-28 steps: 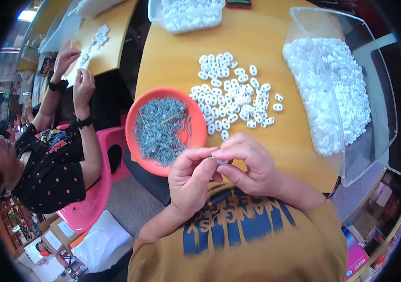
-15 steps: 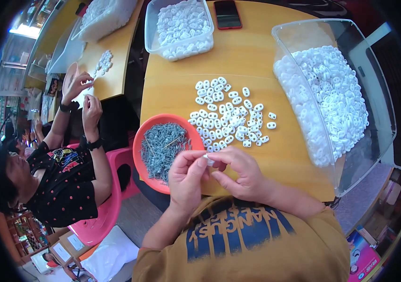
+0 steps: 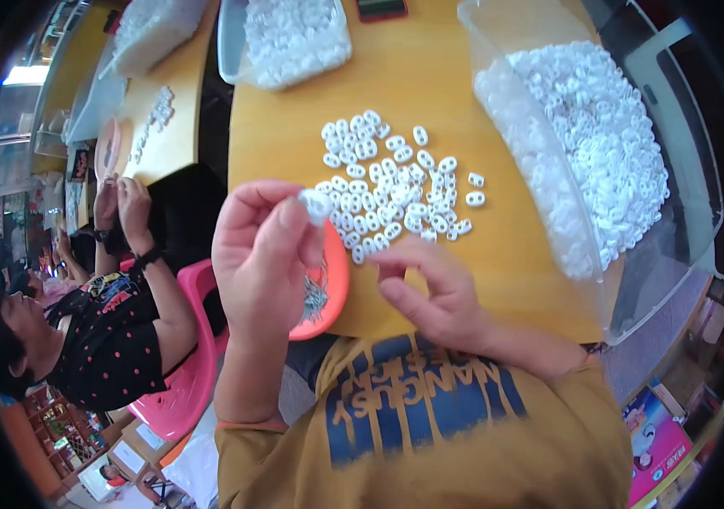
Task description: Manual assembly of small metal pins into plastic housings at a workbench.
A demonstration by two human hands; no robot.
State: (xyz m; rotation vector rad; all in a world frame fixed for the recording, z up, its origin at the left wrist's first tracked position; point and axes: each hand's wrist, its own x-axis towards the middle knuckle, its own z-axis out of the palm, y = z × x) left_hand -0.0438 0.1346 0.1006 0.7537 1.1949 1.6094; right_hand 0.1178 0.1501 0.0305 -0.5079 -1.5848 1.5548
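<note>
My left hand point(image 3: 262, 254) is raised over the orange bowl point(image 3: 337, 276), thumb and forefinger pinching a small white plastic piece point(image 3: 318, 204). That bowl, partly hidden behind the hand, holds many thin grey-blue screw-like parts point(image 3: 315, 297). My right hand point(image 3: 438, 297) is low over the table's near side, thumb and forefinger apart, with nothing visible between them. Just beyond its fingertips lies a spread of white oval two-holed pieces point(image 3: 387, 191), several of them touching or overlapping.
At right stands a large clear bin point(image 3: 540, 199) heaped with white pieces point(image 3: 591, 136). A smaller clear tub point(image 3: 234, 51) of them is at the back left, beside a phone point(image 3: 381, 8). Left, a co-worker point(image 3: 116, 339) sits on a pink chair point(image 3: 201, 356) at another table point(image 3: 179, 127).
My hands have come apart. The left has risen leftward with the white piece; the right is a little lower. The view has shifted, so the table's things appear higher and further left.
</note>
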